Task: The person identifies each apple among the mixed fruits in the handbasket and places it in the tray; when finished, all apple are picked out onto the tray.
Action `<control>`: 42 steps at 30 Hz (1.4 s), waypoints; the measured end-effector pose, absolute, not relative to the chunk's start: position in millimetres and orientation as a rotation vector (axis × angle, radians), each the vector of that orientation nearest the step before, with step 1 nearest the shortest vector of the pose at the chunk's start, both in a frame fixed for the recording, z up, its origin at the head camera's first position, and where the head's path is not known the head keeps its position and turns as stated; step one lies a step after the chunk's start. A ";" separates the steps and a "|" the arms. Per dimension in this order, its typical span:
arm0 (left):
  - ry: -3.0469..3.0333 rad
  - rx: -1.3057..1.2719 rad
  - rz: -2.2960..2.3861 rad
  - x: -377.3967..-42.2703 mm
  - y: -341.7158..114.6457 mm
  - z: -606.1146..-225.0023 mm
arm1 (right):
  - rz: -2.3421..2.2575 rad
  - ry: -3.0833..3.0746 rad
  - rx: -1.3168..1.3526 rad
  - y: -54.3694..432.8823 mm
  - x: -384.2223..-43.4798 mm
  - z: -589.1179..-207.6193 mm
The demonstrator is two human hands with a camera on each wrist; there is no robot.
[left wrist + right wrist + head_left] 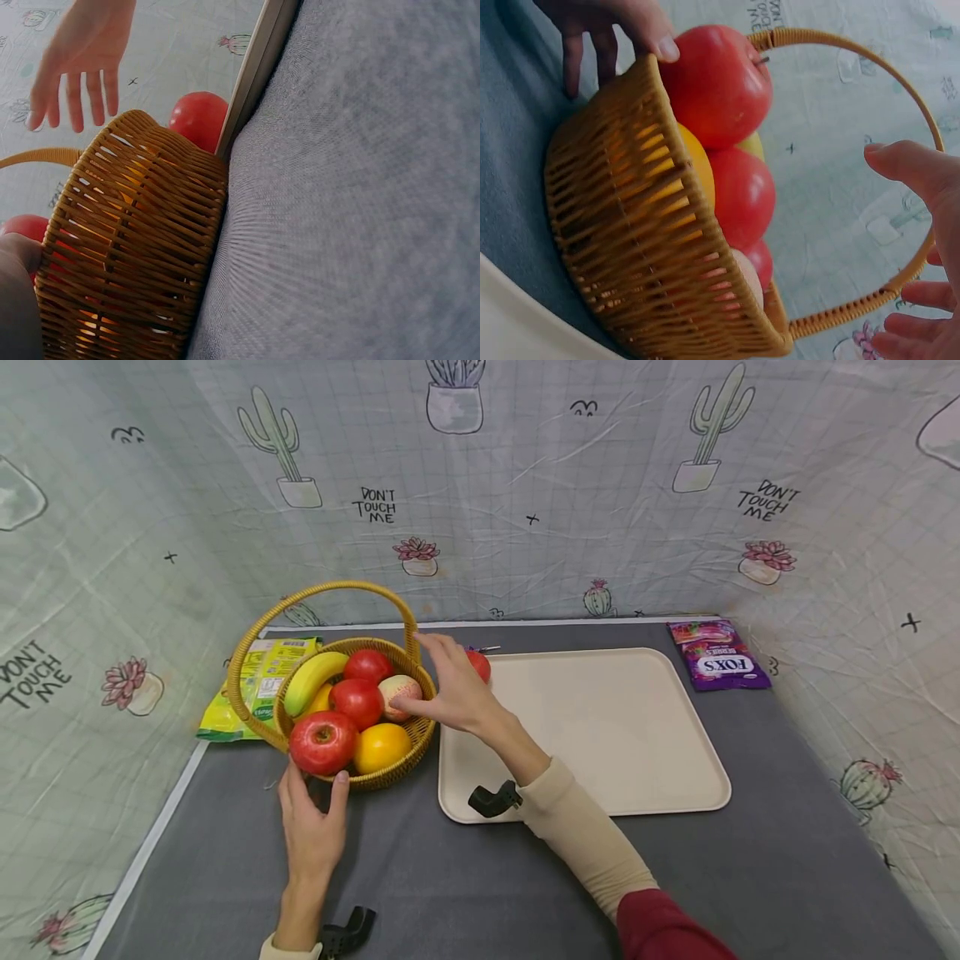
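Observation:
A yellow wicker basket (431, 727) with a tall hoop handle (330, 587) holds a banana (315, 677), a large red apple (322, 742), an orange (382, 747), a peach (397, 687) and other red fruits (357, 702). At its near left side is my left hand (311, 827), thumb at the rim beside the apple and the other fingers fairly straight along the outside. My right hand (461, 693) hovers by the right foot of the handle, fingers spread and thumb over the peach. Nothing is held in it; contact with the handle cannot be told.
Right of the basket lies a cream tray (592, 735). A round red fruit (478, 666) sits by its far left corner, partly behind my right hand. A yellow-green packet (262, 685) lies behind the basket, and a purple Fox's packet (718, 656) at the far right.

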State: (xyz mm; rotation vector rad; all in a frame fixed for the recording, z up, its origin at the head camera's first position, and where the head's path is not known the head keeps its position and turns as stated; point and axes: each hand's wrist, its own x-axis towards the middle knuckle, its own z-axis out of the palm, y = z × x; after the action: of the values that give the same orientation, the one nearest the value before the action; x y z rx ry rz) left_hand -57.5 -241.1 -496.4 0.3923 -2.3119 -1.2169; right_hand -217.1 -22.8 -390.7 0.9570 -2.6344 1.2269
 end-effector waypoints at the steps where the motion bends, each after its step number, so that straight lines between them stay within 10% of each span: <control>1: -2.313 0.394 -1.216 -57.2 -241.0 -496.3 | 1.227 -2.633 0.974 -24.4 -215.0 -390.2; 42: -2.313 0.352 -1.169 -57.6 -242.3 -495.9 | 0.940 -2.589 1.350 -95.2 -176.0 -409.6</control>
State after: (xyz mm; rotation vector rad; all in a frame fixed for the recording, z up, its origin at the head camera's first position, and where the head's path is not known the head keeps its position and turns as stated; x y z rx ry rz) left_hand -57.6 -242.3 -495.9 0.3524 -2.3128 -1.1690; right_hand -176.0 -95.2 -409.6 1.3504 -2.5892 0.9399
